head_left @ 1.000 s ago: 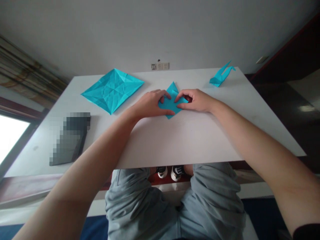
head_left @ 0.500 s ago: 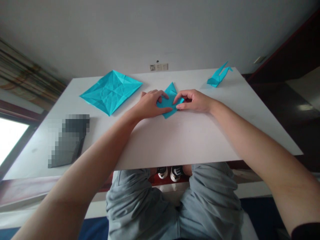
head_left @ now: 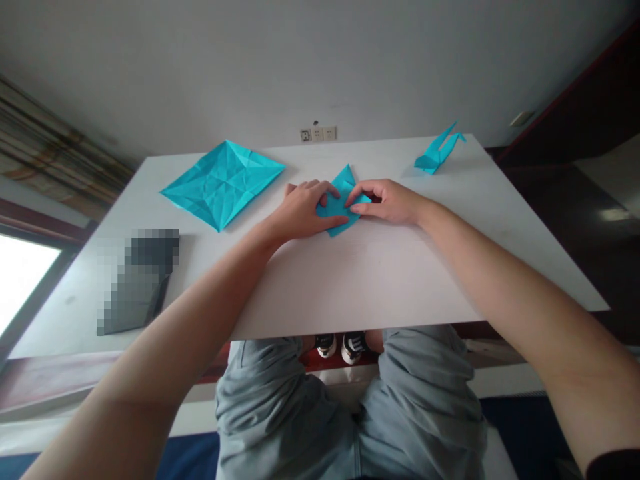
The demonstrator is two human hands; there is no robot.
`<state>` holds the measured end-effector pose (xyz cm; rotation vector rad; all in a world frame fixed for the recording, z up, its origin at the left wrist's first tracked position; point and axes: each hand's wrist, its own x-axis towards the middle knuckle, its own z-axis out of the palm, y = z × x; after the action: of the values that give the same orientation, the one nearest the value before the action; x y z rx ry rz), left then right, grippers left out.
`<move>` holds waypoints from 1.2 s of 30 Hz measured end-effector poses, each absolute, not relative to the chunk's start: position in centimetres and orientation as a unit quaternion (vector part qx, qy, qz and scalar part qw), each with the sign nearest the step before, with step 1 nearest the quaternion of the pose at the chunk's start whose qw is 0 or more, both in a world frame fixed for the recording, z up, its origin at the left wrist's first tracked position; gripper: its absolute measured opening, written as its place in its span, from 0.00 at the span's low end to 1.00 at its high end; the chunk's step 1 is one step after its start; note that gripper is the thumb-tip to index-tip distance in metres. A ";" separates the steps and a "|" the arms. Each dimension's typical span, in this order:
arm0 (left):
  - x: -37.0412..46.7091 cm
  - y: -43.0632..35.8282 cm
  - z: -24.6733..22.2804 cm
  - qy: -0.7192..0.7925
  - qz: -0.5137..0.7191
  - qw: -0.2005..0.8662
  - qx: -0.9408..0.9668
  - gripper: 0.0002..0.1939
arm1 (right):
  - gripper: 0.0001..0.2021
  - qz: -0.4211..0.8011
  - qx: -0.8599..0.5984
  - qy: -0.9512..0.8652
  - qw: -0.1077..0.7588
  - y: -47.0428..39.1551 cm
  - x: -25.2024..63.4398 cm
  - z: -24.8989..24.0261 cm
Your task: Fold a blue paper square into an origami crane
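I have both hands at the folded paper (head_left: 337, 208), which lies on the table (head_left: 360, 280), in the middle and in front of the body. My left hand (head_left: 303, 208) comes from its left side: thumb and index are spread apart, and both rest on the paper. My right hand (head_left: 390, 202) comes from the other side, with thumb and index bent and their tips near each other over the right part; whether they pinch a flap there, I cannot tell.

I judge that the step in hand is one fold, with the left hand steadying and the right hand working the flap. In my opinion, the next move calls for the edge to be well aligned before the crease is pressed.

The paper has a sharp corner which points away from me, to the wall. Its long axis seems to run from near to far, with the far end leaning slightly to the right. The left corner is hidden by my hand.

Farther left lies a creased sheet (head_left: 223, 183); at the far right stands a paper crane (head_left: 437, 157).
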<state>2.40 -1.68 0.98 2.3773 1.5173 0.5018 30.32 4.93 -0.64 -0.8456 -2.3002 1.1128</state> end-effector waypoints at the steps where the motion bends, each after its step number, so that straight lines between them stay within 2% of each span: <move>1: 2.4 -1.7 1.0 0.524 0.175 0.136 0.822 0.27 | 0.18 0.405 -0.306 -0.832 0.222 4.9 30.3 -0.6; 36: 2.1 -1.4 0.6 0.498 0.168 0.128 0.841 0.28 | 0.19 0.437 -0.294 -0.817 0.235 5.0 30.2 -0.6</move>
<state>2.09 -1.44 0.58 2.4454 1.4490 0.4898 30.15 4.98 -0.65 -0.8075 -2.2416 1.1990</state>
